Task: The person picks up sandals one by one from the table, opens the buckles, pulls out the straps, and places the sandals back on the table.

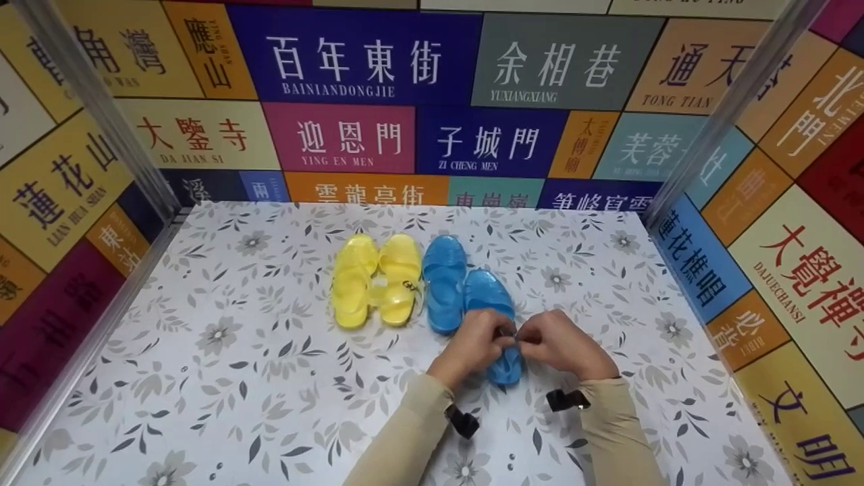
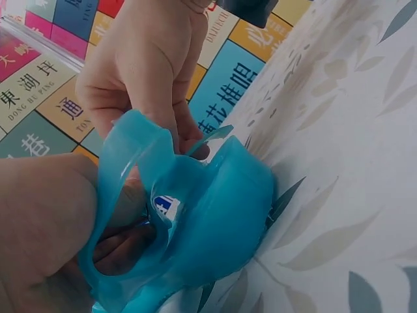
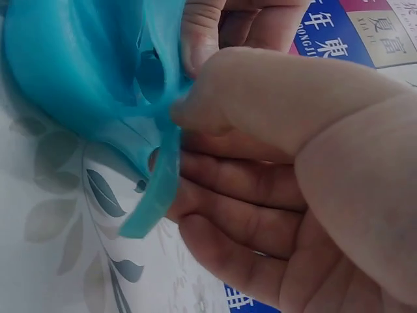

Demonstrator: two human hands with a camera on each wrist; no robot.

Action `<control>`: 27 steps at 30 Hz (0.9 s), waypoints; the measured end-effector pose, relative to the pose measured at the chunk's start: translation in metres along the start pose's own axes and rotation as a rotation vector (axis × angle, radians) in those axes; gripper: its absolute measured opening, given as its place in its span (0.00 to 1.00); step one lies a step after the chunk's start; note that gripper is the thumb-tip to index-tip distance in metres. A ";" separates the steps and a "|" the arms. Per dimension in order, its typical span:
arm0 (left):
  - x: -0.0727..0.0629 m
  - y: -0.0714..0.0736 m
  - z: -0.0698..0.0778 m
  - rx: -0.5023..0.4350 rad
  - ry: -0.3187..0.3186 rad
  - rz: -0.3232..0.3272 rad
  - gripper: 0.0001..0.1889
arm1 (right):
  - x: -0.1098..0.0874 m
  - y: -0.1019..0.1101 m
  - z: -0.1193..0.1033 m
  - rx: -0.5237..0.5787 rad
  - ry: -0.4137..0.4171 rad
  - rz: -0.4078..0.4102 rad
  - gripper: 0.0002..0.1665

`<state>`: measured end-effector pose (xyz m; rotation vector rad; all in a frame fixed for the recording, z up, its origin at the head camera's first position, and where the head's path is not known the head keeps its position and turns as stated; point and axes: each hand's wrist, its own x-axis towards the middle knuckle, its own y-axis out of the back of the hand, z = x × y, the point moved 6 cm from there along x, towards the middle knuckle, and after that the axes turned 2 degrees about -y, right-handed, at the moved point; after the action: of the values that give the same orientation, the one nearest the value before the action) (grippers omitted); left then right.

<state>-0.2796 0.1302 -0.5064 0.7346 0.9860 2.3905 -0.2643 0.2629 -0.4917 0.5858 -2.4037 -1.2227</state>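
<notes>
Both hands meet at the ankle strap of a blue jelly sandal [image 1: 487, 291], the right-hand one of a blue pair. My left hand [image 1: 476, 341] has its fingers at the strap from the left, thumb and fingers bent around it. From the right, my right hand [image 1: 559, 341] pinches the strap, whose loose end [image 3: 151, 199] sticks out past the fingers in the right wrist view. A small metal glint shows between the left fingers in the left wrist view. The other blue sandal [image 1: 444, 260] lies just left, its toe farther away.
A pair of yellow jelly sandals [image 1: 354, 256] lies left of the blue pair, toes pointing away. All stand on a white table with a grey floral cover [image 1: 236, 378]. Upright panels with colourful signs [image 1: 354, 54] border the back and sides.
</notes>
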 end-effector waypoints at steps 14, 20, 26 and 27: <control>-0.002 0.002 -0.008 -0.137 0.069 0.041 0.07 | -0.005 0.006 0.008 0.070 -0.104 -0.041 0.03; -0.001 0.001 -0.007 -0.106 0.058 0.010 0.08 | -0.005 0.004 0.006 0.098 -0.081 -0.080 0.02; -0.002 0.000 -0.005 -0.058 0.040 0.001 0.07 | -0.002 0.002 0.002 0.106 -0.050 -0.050 0.04; -0.002 0.000 -0.004 -0.052 0.033 0.001 0.07 | -0.002 0.002 0.002 0.101 -0.042 -0.041 0.04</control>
<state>-0.2807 0.1273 -0.5093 0.6788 0.9330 2.4274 -0.2642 0.2660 -0.4917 0.6489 -2.5120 -1.1452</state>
